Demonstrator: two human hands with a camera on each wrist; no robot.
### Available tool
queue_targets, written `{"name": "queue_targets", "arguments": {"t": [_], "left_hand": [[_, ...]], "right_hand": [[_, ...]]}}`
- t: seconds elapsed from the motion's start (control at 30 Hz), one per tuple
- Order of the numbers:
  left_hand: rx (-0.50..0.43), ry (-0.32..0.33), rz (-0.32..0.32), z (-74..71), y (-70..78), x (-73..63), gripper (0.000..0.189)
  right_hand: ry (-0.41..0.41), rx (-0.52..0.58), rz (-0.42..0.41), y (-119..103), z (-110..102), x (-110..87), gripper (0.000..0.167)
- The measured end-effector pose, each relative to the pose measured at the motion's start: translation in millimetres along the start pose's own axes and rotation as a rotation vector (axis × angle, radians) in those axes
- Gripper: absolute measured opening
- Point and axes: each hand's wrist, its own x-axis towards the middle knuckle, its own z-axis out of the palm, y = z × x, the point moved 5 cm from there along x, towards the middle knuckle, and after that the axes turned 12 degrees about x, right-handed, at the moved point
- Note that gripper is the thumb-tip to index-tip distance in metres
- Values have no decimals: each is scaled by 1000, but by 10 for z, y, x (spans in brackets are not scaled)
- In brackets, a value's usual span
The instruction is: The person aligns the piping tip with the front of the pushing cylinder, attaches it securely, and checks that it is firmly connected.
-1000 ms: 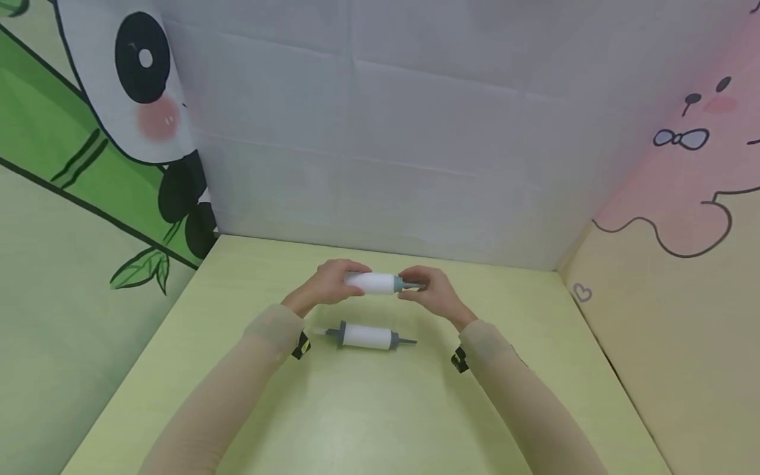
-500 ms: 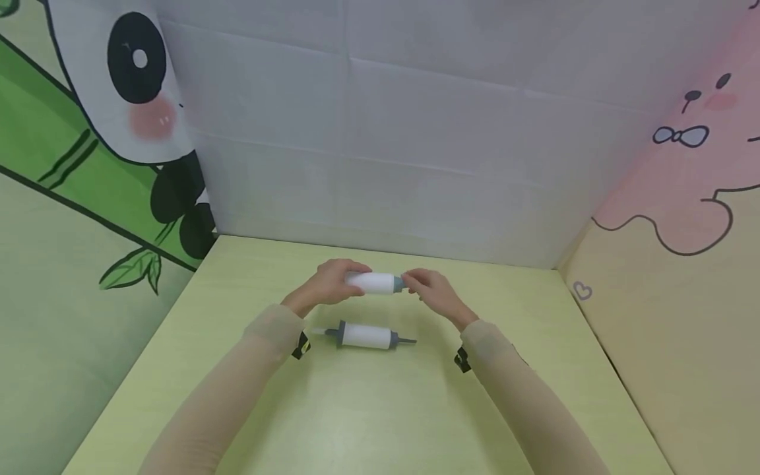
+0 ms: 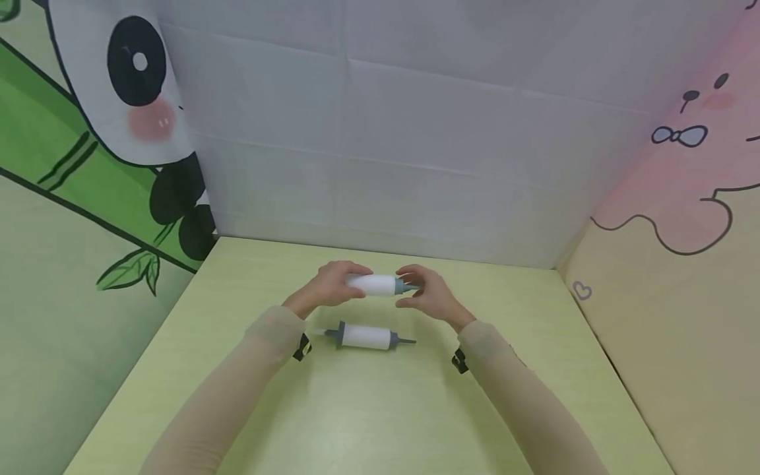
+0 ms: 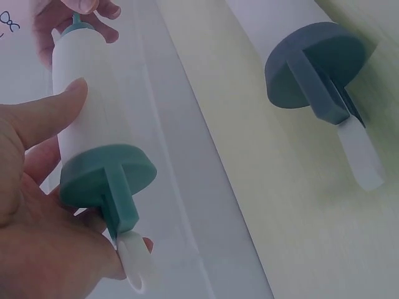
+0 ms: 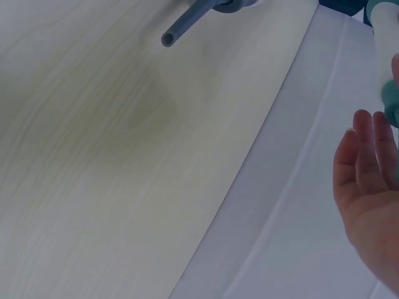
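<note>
A white syringe-like dispenser with teal end caps (image 3: 377,285) is held up level above the far part of the table. My left hand (image 3: 334,285) grips its barrel near the left end. In the left wrist view, the teal flange (image 4: 106,168) and a white ring-like handle (image 4: 137,265) stick out below that hand. Around the narrow teal nozzle my right hand (image 3: 436,293) is spread, thumb and fingers apart, apparently not pinching it. Its fingers look loosely straight in the right wrist view. Nearer to me lies a similar dispenser with dark grey-blue ends (image 3: 366,337), nozzle pointing right.
The pale yellow table (image 3: 386,409) meets a white back wall covering (image 3: 380,165) just beyond the hands. Printed side panels stand at left (image 3: 59,316) and right (image 3: 671,343). A strapped black device (image 3: 301,346) sits at the left wrist.
My right fingers closed onto the teal nozzle half a second ago and are now spread apart around it again. The left hand and the lying dispenser stay essentially in place.
</note>
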Motion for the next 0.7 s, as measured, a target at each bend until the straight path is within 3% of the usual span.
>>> {"name": "queue_targets", "arguments": {"t": [0.23,0.33,0.5,0.7], "left_hand": [[-7,10,8,-17,20,-22,43],[12,9,20,-23,33,-30,43],[50,8,27,-32,49,-46,43],[87,-14,11,-27,64,-59,43]], "right_hand": [[8,-3,1,-24,26,0,40],[-2,-7,11,-133,48,-36,33],[-35,-23,41,-364,90,-103,29],[-52,-8,65,-359,101,-96,25]]}}
